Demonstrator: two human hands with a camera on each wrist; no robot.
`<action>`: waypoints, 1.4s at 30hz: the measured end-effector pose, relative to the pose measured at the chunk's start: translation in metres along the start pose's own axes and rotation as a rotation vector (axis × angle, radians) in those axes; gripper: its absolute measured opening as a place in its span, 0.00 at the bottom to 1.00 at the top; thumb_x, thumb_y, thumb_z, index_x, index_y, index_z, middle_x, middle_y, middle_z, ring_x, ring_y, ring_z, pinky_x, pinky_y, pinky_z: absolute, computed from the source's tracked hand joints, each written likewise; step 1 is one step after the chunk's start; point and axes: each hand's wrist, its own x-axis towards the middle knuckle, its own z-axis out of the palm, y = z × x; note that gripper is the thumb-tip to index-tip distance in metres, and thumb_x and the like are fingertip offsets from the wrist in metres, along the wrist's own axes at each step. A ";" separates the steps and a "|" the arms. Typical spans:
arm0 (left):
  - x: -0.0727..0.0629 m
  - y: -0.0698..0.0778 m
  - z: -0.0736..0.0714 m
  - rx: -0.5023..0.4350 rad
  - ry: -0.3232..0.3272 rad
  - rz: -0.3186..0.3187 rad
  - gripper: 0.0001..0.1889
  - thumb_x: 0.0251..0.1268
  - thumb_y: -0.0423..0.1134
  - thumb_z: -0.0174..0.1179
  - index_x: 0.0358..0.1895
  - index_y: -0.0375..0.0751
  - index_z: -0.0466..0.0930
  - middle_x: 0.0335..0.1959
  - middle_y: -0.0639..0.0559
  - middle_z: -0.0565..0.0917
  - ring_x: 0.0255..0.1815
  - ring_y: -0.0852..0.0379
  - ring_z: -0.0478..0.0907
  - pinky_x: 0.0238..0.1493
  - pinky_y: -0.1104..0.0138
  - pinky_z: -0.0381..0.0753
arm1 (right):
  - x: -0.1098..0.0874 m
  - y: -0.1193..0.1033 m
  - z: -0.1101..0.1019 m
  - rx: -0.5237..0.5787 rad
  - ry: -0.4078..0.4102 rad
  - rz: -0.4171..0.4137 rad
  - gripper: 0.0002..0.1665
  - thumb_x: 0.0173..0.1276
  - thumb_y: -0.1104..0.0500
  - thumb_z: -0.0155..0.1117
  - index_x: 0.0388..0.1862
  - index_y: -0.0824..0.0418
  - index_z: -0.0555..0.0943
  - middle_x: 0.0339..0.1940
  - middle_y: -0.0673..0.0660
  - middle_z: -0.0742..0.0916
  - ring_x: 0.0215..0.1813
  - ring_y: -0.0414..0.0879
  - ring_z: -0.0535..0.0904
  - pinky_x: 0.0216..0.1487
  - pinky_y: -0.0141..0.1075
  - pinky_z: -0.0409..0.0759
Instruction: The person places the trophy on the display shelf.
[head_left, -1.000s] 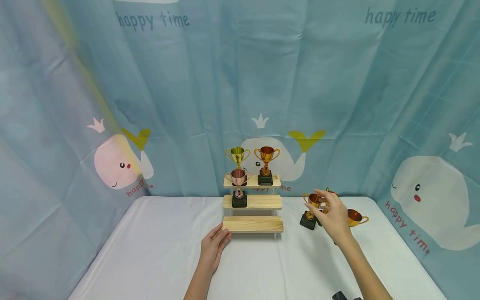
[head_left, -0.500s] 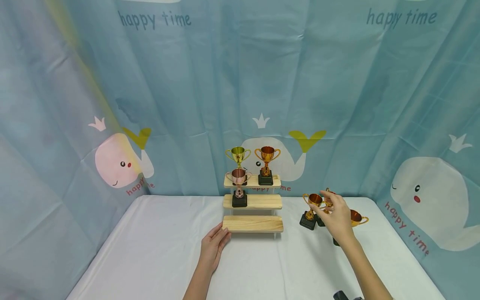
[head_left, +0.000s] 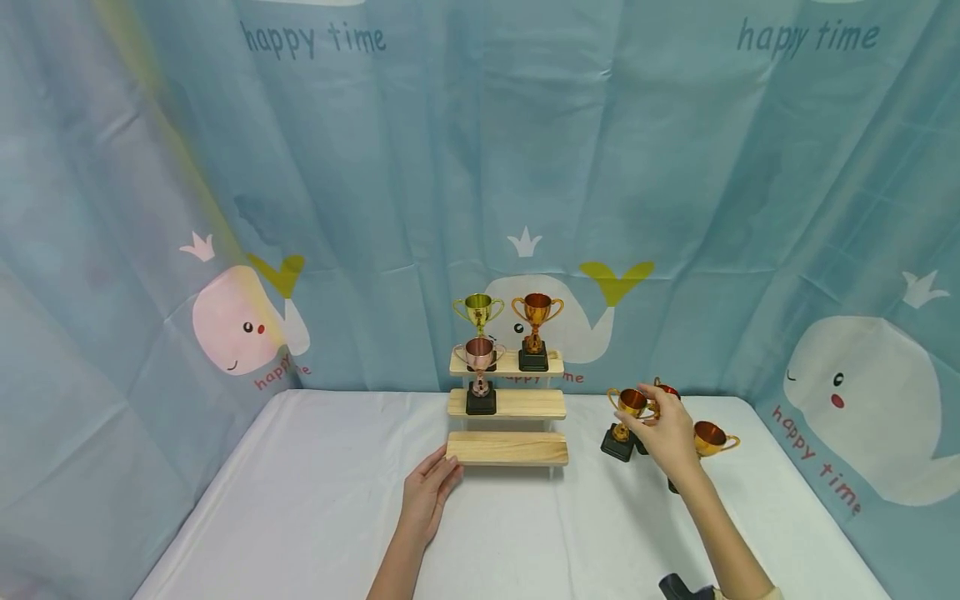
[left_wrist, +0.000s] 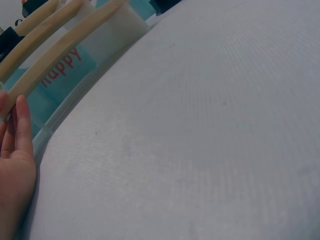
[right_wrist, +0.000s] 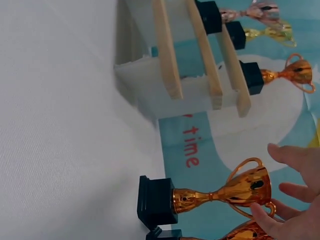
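Note:
My left hand [head_left: 430, 496] pinches the left end of the bottom plank of a three-tier wooden display shelf [head_left: 507, 450]; the left wrist view shows fingers [left_wrist: 22, 122] at that plank's end. My right hand [head_left: 669, 435] reaches around the cup of a gold trophy [right_wrist: 245, 190] that stands upright on its black base at the table's right. Its fingers are spread loosely, with a fingertip [right_wrist: 262, 220] right at one handle. Behind the hand is a red-rimmed trophy [head_left: 666, 387], partly hidden. Another gold trophy [head_left: 709, 439] is to its right, also partly covered.
On the top tier stand a yellow-gold trophy [head_left: 478, 308] and an orange-gold trophy [head_left: 537, 312]. The middle tier bears a rose-coloured trophy [head_left: 481, 357] at its left. A white cloth covers the table [head_left: 330, 500]; blue whale-print curtains [head_left: 390, 167] enclose the back and sides.
My right hand has shifted slightly to the right and down, its fingers drawing closer about the gold trophy's cup. My left hand has stayed on the shelf.

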 end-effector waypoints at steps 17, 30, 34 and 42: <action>0.000 0.000 0.000 -0.012 -0.004 0.006 0.31 0.77 0.27 0.61 0.76 0.19 0.60 0.52 0.45 0.83 0.49 0.61 0.87 0.62 0.68 0.87 | 0.007 0.008 0.016 -0.004 0.007 0.020 0.40 0.69 0.59 0.77 0.73 0.74 0.71 0.63 0.79 0.77 0.48 0.68 0.85 0.46 0.54 0.93; 0.003 -0.002 -0.001 -0.033 -0.012 0.013 0.31 0.76 0.26 0.61 0.76 0.18 0.61 0.50 0.46 0.83 0.48 0.60 0.88 0.62 0.68 0.88 | 0.009 0.014 0.026 -0.005 0.090 -0.022 0.36 0.66 0.67 0.78 0.69 0.75 0.75 0.55 0.76 0.81 0.52 0.68 0.82 0.46 0.54 0.93; 0.002 -0.001 -0.001 -0.038 -0.010 -0.003 0.31 0.77 0.26 0.61 0.77 0.20 0.60 0.51 0.46 0.83 0.48 0.61 0.87 0.62 0.68 0.88 | 0.010 0.015 0.029 0.015 0.102 -0.025 0.36 0.66 0.67 0.78 0.69 0.75 0.75 0.56 0.76 0.81 0.51 0.68 0.83 0.48 0.55 0.92; 0.000 0.001 -0.001 -0.041 -0.011 -0.014 0.31 0.77 0.26 0.60 0.77 0.21 0.60 0.52 0.47 0.83 0.49 0.61 0.87 0.63 0.68 0.87 | 0.011 0.015 0.027 0.028 0.080 -0.012 0.35 0.68 0.66 0.77 0.71 0.74 0.74 0.59 0.75 0.80 0.54 0.68 0.82 0.52 0.56 0.92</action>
